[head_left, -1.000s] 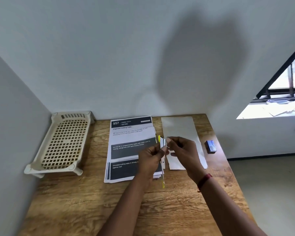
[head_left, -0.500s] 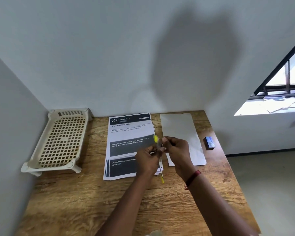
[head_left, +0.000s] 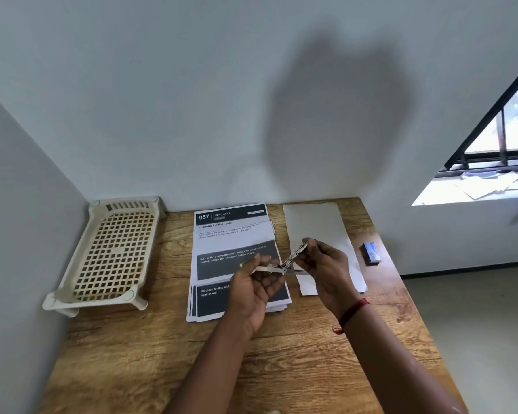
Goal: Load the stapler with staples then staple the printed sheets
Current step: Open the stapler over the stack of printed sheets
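Light: bright daylight comes from the window [head_left: 503, 138] on the right.
Shade: a big soft shadow [head_left: 335, 115] on the wall [head_left: 132, 85].
Glare: the sill [head_left: 461, 192] is washed out white.
Edges: straight lines bend.
Blur: small print on the sheets [head_left: 234, 234] seems a bit fuzzy.

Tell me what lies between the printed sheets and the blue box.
In the head view, a blank white sheet lies between the printed sheets and the blue box, partly behind the right hand.

Single head-worn wide-angle view, set above the near edge of the wooden table [head_left: 126, 369], faces forward and down toward the wall corner [head_left: 88, 201], close enough to read headings on the printed sheets [head_left: 234, 237], window [head_left: 497, 135] at right edge.
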